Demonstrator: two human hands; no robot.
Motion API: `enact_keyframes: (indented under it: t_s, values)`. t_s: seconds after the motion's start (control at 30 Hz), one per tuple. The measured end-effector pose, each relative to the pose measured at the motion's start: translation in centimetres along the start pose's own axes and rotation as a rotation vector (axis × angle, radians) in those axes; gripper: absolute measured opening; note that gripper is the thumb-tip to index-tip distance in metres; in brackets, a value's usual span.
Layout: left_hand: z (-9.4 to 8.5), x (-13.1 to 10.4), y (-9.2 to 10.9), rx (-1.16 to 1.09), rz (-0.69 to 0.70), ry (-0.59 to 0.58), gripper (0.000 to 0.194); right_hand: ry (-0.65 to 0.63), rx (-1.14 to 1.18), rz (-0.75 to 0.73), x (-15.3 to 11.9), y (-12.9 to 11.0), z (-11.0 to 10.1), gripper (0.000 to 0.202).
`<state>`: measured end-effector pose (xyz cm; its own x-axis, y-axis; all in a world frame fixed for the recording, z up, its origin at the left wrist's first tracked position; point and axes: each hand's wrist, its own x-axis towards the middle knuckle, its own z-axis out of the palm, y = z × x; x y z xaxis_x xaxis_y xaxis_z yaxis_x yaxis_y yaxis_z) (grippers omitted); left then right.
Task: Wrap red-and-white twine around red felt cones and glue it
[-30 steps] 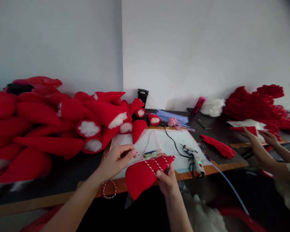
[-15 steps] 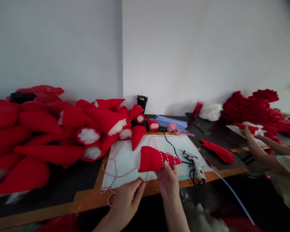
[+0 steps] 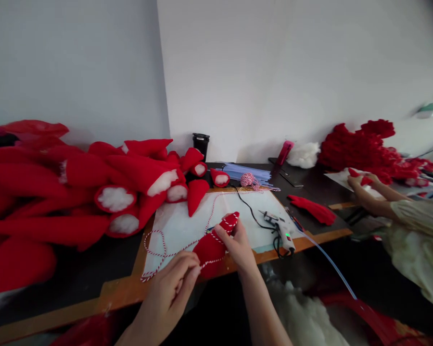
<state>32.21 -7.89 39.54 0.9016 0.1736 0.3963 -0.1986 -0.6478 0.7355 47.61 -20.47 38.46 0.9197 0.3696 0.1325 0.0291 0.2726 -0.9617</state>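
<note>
My right hand grips a stuffed red felt cone near its tip, above the near edge of a white work mat. Red-and-white twine winds around the cone and loops across the mat. The fingers of my left hand pinch that twine just left of the cone's wide end. The twine runs back to a small ball of twine at the far edge of the mat.
A big pile of stuffed red cones fills the left of the table. A glue gun with its cord lies right of the mat. Another person's hands work at the right beside a red felt heap. White stuffing lies below.
The cone has turned and dropped lower, its tip now pointing away from me. My left hand has moved in to the cone's wide end with the twine. The view has shifted right.
</note>
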Motion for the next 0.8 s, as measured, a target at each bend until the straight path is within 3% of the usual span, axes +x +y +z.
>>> enact_keyframes:
  t_s: [0.3,0.47,0.63,0.8]
  values:
    - [0.4,0.4,-3.0,-0.065,-0.314,0.112,0.039,-0.187,0.050,0.119,0.2,0.8,-1.8,0.036]
    - [0.4,1.1,-4.2,-0.321,-0.511,0.239,0.046,-0.346,-0.069,-0.007,-0.2,0.6,-0.8,0.053]
    - [0.0,1.9,-4.9,-0.510,-0.600,0.286,0.051,-0.263,-0.177,-0.046,-0.8,0.2,1.8,0.039]
    - [-0.1,2.6,-4.9,-0.556,-0.647,0.313,0.060,-0.218,-0.239,-0.115,-0.7,0.2,3.0,0.045]
